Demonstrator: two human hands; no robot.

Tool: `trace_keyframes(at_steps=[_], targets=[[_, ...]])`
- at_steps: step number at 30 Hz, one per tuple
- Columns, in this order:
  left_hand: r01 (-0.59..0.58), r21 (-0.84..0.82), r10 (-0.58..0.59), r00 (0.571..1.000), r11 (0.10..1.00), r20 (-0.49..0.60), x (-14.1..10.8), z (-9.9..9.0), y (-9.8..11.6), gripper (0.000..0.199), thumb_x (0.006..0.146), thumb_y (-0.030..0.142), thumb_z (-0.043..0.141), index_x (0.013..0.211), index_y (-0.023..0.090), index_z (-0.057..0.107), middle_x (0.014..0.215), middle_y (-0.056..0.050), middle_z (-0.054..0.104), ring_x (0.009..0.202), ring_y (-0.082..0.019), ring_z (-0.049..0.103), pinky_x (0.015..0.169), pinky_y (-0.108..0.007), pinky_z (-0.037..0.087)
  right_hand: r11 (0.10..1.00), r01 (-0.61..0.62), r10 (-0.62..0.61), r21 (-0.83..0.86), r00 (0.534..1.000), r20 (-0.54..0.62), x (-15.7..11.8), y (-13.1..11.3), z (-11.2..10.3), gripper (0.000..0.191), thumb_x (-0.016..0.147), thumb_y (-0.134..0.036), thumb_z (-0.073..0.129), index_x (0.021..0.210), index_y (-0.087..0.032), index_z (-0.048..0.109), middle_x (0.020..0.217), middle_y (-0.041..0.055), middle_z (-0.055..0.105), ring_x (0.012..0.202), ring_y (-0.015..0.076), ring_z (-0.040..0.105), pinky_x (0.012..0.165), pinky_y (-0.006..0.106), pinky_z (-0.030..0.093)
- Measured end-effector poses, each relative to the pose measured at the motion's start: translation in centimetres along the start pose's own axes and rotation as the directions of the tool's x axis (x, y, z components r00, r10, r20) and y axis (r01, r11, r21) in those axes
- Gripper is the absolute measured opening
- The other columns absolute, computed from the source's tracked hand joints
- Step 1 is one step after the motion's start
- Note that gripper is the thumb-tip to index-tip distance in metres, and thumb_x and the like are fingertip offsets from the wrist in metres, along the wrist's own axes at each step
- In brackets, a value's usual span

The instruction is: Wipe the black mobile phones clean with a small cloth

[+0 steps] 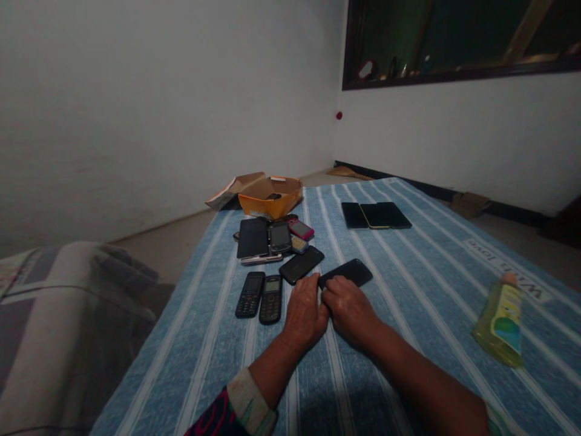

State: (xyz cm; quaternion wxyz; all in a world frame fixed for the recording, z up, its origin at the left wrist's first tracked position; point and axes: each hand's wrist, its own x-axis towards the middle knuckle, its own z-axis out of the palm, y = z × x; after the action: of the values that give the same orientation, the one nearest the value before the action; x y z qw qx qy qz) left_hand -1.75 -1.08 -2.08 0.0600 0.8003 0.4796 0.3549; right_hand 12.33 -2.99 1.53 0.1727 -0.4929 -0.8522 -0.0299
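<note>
A black smartphone (356,272) lies low over the striped cloth, with both hands at its near left end. My right hand (351,312) is closed, its curled fingers on the near edge of that phone. Beside it, my left hand (305,312) has its fingers bent together at the phone's left end; its fingertips are partly hidden. Just beyond the left hand is another black phone (302,264). Left of that hand are two keypad phones, one (271,300) closer to it and one (250,295) farther left.
A pile of phones, including a pink one (301,229) and a large black one (253,237), lies before an open orange box (271,204). Dark flat devices (385,215) sit at the far right. A yellow-green bottle (499,324) lies on the striped cloth (408,290).
</note>
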Motion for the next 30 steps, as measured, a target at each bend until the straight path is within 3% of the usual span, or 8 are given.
trace_keyframes(at_steps=[3, 8, 15, 21, 27, 30], targets=[[0.003, -0.01, -0.004, 1.0, 1.0, -0.005, -0.1, 0.2, -0.1, 0.05, 0.077, 0.018, 0.049, 0.127, 0.011, 0.05, 0.113, -0.016, 0.065, 0.107, -0.03, 0.06, 0.096, -0.051, 0.05, 1.0, 0.016, -0.016, -0.007, 1.0, -0.026, 0.1, -0.1, 0.3, 0.019, 0.092, -0.01, 0.054, 0.085, -0.014, 0.07, 0.089, 0.0088, 0.063, 0.089, 0.0223, 0.05, 0.076, 0.034, 0.037], [0.016, -0.008, -0.016, 1.0, 1.0, -0.021, -0.2, 0.4, 0.0, 0.052, 0.075, 0.016, 0.049, 0.127, 0.012, 0.05, 0.115, -0.016, 0.064, 0.109, -0.03, 0.059, 0.097, -0.052, 0.049, 1.0, -0.004, 0.005, -0.03, 1.0, 0.025, 0.1, -0.2, -0.2, 0.02, 0.092, -0.012, 0.054, 0.081, -0.015, 0.07, 0.089, 0.0084, 0.063, 0.09, 0.0224, 0.051, 0.074, 0.034, 0.035], [0.049, -0.023, -0.048, 0.999, 0.999, 0.017, 0.0, 0.2, 0.6, 0.051, 0.075, 0.013, 0.05, 0.126, 0.011, 0.051, 0.114, -0.016, 0.064, 0.109, -0.029, 0.059, 0.098, -0.05, 0.049, 0.998, -0.047, 0.048, -0.04, 0.999, 0.026, 1.5, 0.2, 0.2, 0.019, 0.094, -0.016, 0.054, 0.104, -0.014, 0.07, 0.096, 0.0094, 0.064, 0.094, 0.0226, 0.052, 0.078, 0.032, 0.036], [0.053, -0.023, -0.053, 0.999, 0.998, 0.006, -0.1, 0.5, 0.5, 0.052, 0.074, 0.014, 0.051, 0.126, 0.009, 0.051, 0.112, -0.016, 0.064, 0.109, -0.03, 0.059, 0.098, -0.05, 0.049, 0.999, -0.039, 0.041, -0.037, 0.998, 0.052, 1.4, 0.4, 0.3, 0.017, 0.093, -0.016, 0.055, 0.101, -0.014, 0.071, 0.095, 0.009, 0.064, 0.095, 0.0231, 0.052, 0.078, 0.033, 0.036], [0.07, -0.022, -0.069, 0.998, 0.997, 0.013, -0.1, 0.4, 0.6, 0.054, 0.076, 0.014, 0.051, 0.129, 0.013, 0.047, 0.119, -0.015, 0.063, 0.113, -0.03, 0.058, 0.099, -0.051, 0.048, 0.996, -0.071, 0.071, -0.05, 0.997, 0.001, 1.8, 0.8, 0.7, 0.02, 0.093, -0.013, 0.053, 0.107, -0.016, 0.068, 0.096, 0.0087, 0.063, 0.094, 0.0219, 0.051, 0.077, 0.032, 0.035], [0.073, -0.027, -0.074, 0.997, 0.997, -0.012, 0.0, 0.3, 0.7, 0.053, 0.077, 0.014, 0.051, 0.129, 0.012, 0.047, 0.121, -0.017, 0.062, 0.114, -0.031, 0.058, 0.098, -0.051, 0.048, 0.995, -0.07, 0.072, -0.065, 0.997, 0.02, 1.9, 0.8, 0.7, 0.016, 0.093, -0.014, 0.054, 0.1, -0.016, 0.069, 0.094, 0.0083, 0.062, 0.094, 0.0224, 0.051, 0.077, 0.033, 0.034]])
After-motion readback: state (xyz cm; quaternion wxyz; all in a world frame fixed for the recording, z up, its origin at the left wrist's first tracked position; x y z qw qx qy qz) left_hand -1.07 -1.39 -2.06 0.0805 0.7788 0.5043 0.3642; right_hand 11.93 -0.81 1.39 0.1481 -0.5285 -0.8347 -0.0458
